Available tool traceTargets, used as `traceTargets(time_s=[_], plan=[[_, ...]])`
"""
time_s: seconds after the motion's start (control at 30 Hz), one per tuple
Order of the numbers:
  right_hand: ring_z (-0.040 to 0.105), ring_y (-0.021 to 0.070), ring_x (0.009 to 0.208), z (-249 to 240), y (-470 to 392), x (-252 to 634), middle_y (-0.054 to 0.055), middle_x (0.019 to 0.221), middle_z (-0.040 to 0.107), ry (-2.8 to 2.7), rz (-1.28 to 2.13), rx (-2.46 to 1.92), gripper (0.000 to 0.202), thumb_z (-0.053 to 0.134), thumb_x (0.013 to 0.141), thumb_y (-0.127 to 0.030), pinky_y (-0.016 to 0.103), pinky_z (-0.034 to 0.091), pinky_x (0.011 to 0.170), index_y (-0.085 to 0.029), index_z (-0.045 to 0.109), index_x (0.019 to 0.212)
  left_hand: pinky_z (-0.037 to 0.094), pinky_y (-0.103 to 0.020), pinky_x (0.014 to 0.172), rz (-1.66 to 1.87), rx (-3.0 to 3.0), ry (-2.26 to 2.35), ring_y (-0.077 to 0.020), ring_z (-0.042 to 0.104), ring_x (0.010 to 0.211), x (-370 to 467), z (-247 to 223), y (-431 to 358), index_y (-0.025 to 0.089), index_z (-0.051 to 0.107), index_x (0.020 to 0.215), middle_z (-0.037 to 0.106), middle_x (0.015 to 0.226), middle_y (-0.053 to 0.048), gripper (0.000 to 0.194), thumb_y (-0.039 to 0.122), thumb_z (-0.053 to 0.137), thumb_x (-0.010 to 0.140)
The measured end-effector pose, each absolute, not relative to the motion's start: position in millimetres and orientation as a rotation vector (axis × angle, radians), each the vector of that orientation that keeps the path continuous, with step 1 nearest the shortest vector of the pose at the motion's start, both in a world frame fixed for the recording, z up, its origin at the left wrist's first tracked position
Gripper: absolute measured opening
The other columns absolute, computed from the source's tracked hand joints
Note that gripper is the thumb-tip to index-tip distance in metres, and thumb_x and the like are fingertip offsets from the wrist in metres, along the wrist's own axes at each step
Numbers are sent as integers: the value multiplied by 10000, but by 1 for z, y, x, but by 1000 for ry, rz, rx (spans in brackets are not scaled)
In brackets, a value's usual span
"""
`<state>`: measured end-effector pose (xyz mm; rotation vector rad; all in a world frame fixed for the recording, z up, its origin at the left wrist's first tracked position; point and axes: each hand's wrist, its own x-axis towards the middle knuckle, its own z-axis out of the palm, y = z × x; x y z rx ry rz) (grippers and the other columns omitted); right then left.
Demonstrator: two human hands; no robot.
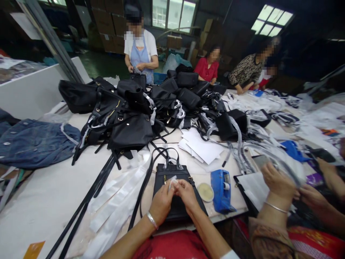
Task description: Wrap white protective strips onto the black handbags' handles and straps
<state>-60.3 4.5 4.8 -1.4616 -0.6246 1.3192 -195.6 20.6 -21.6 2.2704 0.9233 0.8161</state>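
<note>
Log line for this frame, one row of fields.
left hand: pinching clear strip | right hand: pinching same strip | under hands: black handbag | nearby: blue tape dispenser

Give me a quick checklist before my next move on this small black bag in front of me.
1. Both hands on the work: left hand and right hand meet over the small black bag: ok.
2. White strip pinched between the fingers: ok.
3. Bag lying flat on the table: ok.
4. Blue tape dispenser close beside the right hand: ok.
5. Strip stuck to the bag: cannot tell.
</note>
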Motion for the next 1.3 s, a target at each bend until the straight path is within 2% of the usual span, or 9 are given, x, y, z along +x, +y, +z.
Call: traceTargets(time_s=[0.1, 0.23, 0.4, 0.53, 0.63, 0.77, 0.93, 1.2, 1.3], plan=[[557, 120, 581, -2, 7, -54, 13, 670, 609, -724, 1267, -1518, 323, 642, 725, -452, 237, 468, 560, -135, 608, 779, 411, -449, 993, 809, 1938, 898, -261, 486, 1194, -195, -4, 23, 173, 489, 1256, 519, 1301, -143, 383, 205, 421, 881], [563, 135, 584, -4, 8, -47, 6, 673, 605, -949, 1179, -1568, 262, 539, 818, -421, 257, 475, 581, -165, 591, 843, 518, -342, 756, 747, 1218, 1074, -211, 654, 818, -188, 8, 32, 151, 567, 1054, 691, 927, -94, 307, 357, 534, 829], [579, 155, 796, -2, 7, -41, 31, 842, 622, -1510, 670, -1776, 166, 452, 889, -288, 257, 439, 743, -189, 583, 865, 481, -246, 639, 560, 947, 1035, -138, 609, 642, -173, 0, 39, 129, 577, 871, 659, 720, -36, 284, 386, 628, 760], [590, 141, 829, 2, -4, -13, 26, 935, 632, -1733, 686, -1706, 196, 415, 895, -207, 228, 444, 731, -202, 560, 1027, 455, -219, 582, 441, 949, 1089, -114, 573, 594, -169, -2, 43, 134, 588, 868, 648, 710, -24, 303, 397, 657, 734], [591, 153, 907, 6, -32, 39, 40, 1017, 634, -1603, 586, -1788, 273, 371, 898, -184, 253, 439, 799, -216, 547, 1104, 454, -211, 580, 450, 952, 1149, -106, 562, 588, -172, -2, 46, 148, 587, 836, 646, 718, -13, 295, 414, 657, 729], [596, 200, 872, -1, -91, 131, 66, 949, 648, -963, 287, -2352, 282, 354, 901, -347, 297, 430, 775, -206, 578, 998, 456, -207, 578, 467, 936, 1207, -105, 564, 590, -175, -3, 47, 153, 598, 848, 660, 745, -20, 325, 435, 673, 704], [602, 198, 814, -31, -139, 186, 68, 850, 654, -833, 613, -2576, 362, 420, 830, -492, 269, 416, 707, -191, 620, 814, 467, -215, 606, 432, 995, 1236, -117, 582, 619, -166, 0, 43, 155, 604, 879, 670, 750, -26, 351, 452, 667, 705], [570, 184, 696, -27, -146, 178, 28, 704, 640, -577, 682, -2248, 387, 471, 761, -546, 261, 404, 635, -184, 599, 708, 465, -210, 600, 470, 995, 1251, -112, 578, 604, -162, 10, 39, 151, 594, 878, 672, 746, -18, 360, 447, 680, 692], [525, 149, 587, -22, -160, 170, 17, 646, 607, -443, 828, -2084, 392, 517, 716, -570, 239, 375, 531, -181, 567, 694, 467, -212, 588, 489, 974, 1261, -117, 582, 601, -161, 13, 38, 151, 592, 890, 671, 747, -17, 382, 452, 692, 677]])
